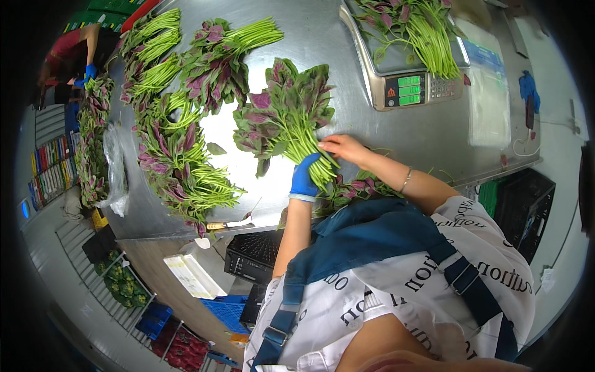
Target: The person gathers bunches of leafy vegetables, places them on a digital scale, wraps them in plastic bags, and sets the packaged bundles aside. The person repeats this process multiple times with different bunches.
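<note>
My left hand point(305, 176), in a blue glove, grips the lower stems of a bunch of red-and-green amaranth point(290, 111). The bunch is held above the steel table, its purple-green leaves pointing away from me. My bare right hand point(343, 148) has its fingertips at the right side of the same stems; whether they pinch any is unclear. Loose amaranth point(355, 188) lies under my forearms at the table's near edge, partly hidden by my apron. To the left rests a knife with a light handle point(228, 225).
More amaranth bunches point(186, 158) cover the left of the steel table point(320, 28). A digital scale point(381, 93) carries another bunch point(425, 37) at back right, beside clear plastic bags point(488, 102). Far left, a co-worker's blue-gloved hand point(89, 72) is at more greens point(93, 144).
</note>
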A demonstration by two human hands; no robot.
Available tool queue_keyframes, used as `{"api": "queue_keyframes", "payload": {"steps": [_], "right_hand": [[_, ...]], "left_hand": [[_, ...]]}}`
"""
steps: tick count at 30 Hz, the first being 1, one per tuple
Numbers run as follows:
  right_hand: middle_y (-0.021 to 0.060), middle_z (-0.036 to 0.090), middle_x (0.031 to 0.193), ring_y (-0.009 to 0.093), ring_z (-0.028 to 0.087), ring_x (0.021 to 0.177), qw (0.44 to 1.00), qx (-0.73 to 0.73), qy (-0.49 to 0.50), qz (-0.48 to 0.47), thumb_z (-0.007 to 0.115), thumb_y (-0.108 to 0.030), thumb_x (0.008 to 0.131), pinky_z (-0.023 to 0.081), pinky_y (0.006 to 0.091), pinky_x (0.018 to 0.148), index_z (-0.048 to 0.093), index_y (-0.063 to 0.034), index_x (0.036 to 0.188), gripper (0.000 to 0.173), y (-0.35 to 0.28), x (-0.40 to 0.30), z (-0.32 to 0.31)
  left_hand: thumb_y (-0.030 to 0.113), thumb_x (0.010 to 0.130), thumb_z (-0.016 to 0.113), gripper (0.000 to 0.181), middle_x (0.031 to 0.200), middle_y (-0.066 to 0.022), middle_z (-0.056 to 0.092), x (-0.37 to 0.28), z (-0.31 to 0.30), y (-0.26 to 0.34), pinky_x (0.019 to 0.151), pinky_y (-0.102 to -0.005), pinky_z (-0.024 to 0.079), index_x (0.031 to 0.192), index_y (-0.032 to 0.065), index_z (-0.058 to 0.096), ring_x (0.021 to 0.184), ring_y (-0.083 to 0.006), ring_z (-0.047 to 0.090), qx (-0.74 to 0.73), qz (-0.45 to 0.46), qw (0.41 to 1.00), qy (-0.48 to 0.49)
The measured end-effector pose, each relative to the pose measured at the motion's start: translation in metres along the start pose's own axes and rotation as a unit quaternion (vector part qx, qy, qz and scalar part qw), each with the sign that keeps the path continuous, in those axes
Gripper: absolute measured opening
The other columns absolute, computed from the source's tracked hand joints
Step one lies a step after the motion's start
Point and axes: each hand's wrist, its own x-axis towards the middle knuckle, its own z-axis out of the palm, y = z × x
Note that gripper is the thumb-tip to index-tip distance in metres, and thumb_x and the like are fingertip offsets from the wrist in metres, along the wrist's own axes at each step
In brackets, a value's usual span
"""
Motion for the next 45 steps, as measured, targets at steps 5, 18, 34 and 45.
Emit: {"api": "queue_keyframes", "payload": {"steps": [5, 18, 34, 45], "right_hand": [[0.0042, 0.067, 0.099, 0.014, 0.058, 0.092, 0.996, 0.049, -0.054, 0.057, 0.069, -0.03, 0.089, 0.044, 0.0286, 0.085, 0.068, -0.002, 0.109, 0.035, -0.002, 0.003, 0.005], [-0.0001, 0.06, 0.084, 0.009, 0.054, 0.074, 0.988, 0.124, -0.039, 0.083, 0.062, -0.029, 0.094, 0.044, 0.0243, 0.069, 0.06, -0.0063, 0.103, 0.024, -0.033, -0.007, 0.008], [-0.0068, 0.036, 0.06, 0.005, 0.027, 0.051, 0.971, 0.187, -0.054, -0.143, 0.046, -0.024, 0.103, 0.025, 0.0217, 0.048, 0.057, -0.0043, 0.1, 0.023, -0.12, -0.059, -0.068], [-0.0068, 0.04, 0.061, 0.003, 0.032, 0.053, 0.995, 0.07, -0.069, -0.013, 0.054, -0.029, 0.098, 0.024, 0.0204, 0.047, 0.062, -0.0061, 0.09, 0.025, -0.135, -0.097, -0.103]], "left_hand": [[0.01, 0.088, 0.059, 0.031, 0.101, -0.0097, 0.069, -0.01, -0.012, 0.012, 0.078, -0.0345, 0.056, 0.117, 0.0018, 0.061, 0.088, -0.0222, 0.067, 0.033, -0.035, 0.999, -0.026], [0.004, 0.082, 0.059, 0.037, 0.1, -0.0148, 0.069, -0.014, 0.004, 0.007, 0.071, -0.0358, 0.06, 0.118, -0.0037, 0.06, 0.084, -0.0264, 0.07, -0.004, 0.05, 0.998, -0.028], [0.002, 0.082, 0.068, 0.038, 0.102, -0.012, 0.068, -0.04, 0.004, 0.015, 0.081, -0.0324, 0.054, 0.119, -0.0023, 0.06, 0.092, -0.0219, 0.067, 0.077, 0.161, 0.984, 0.023], [0.001, 0.079, 0.069, 0.028, 0.094, -0.0107, 0.071, -0.051, -0.013, 0.02, 0.077, -0.0303, 0.053, 0.106, -0.005, 0.066, 0.084, -0.0196, 0.067, 0.111, 0.238, 0.963, 0.066]]}}
